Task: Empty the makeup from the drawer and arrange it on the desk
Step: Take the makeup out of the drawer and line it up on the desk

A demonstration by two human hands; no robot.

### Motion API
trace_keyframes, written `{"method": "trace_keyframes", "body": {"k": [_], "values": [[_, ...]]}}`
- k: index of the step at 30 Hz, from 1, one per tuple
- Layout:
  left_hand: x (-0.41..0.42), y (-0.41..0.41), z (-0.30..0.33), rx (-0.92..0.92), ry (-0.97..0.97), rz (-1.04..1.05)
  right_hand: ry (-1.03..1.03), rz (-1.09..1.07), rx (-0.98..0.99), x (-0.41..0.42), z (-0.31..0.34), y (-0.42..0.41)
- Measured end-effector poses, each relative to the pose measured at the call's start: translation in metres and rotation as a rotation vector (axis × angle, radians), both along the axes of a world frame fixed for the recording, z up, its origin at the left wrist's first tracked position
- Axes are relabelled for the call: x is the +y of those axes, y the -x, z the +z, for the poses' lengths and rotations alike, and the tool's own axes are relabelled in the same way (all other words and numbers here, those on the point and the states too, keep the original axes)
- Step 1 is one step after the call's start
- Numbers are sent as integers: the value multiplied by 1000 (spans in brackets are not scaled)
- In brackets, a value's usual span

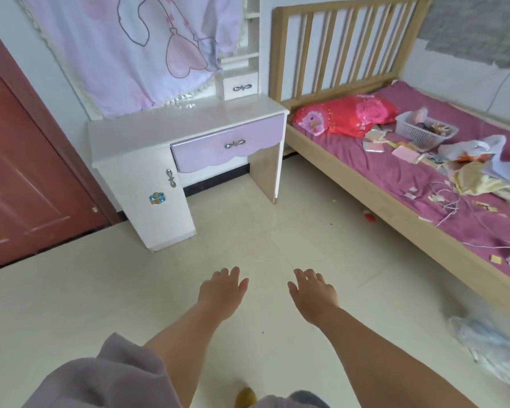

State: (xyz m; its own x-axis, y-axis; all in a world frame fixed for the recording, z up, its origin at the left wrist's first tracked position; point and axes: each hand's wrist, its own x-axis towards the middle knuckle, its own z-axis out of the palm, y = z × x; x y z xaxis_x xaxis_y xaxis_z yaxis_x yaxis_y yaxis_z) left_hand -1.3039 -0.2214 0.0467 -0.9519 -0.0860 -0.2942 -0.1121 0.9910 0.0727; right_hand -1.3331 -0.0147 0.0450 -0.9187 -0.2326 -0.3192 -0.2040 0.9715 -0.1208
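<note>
Left hand (223, 293) and right hand (312, 294) both out in front, palms down, fingers relaxed and loosely spread, holding nothing, well apart from each other, over pale tiled floor (262, 245). Mauve sleeve (106, 375) on left arm, right forearm bare. Ahead, well apart from hands: white desk (186, 125) against wall, top bare white, lilac drawer (228, 147) closed, silver bow handle (235, 144) at middle. Makeup not visible, drawer contents cannot tell. Cabinet door (159, 195) under left part of desk, silver handle and blue flower sticker (157, 198) on it. Small white drawer (240, 85) on upper shelf unit at desk's back right. Pink-lilac cloth (130, 48) hanging over back of desk. Red-brown door (21, 178) to left. Wooden bed (395, 178) just right of desk, slatted headboard, magenta sheet, red floral pillow (345, 114) near head end, white basket (424, 131) beside pillow, papers, plastic bags and white cable scattered on sheet. Clear plastic bag (489, 343) on floor by bed, lower right.
</note>
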Motion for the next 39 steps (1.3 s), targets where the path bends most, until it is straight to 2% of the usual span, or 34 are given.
{"method": "trace_keyframes", "body": {"k": [7, 14, 17, 23, 30, 34, 39], "values": [[-24, 159, -2, -49, -6, -57, -29, -9, -18, -25, -5, 153], [-41, 327, -16, -51, -90, 85, -23, 45, -1, -27, -16, 345], [-40, 400, -8, 4, -137, 142, -61, 93, 40, -30, -6, 430], [-52, 507, -11, -9, -125, 184, -63, 218, 23, -69, -11, 544], [-107, 620, -41, -62, -169, 302, -66, 288, -11, -134, -40, 666], [-138, 682, -53, -128, -295, 425, -21, 262, -76, -177, -49, 729], [-166, 739, -75, -165, -560, 810, 176, 56, -261, -239, -71, 784]]}}
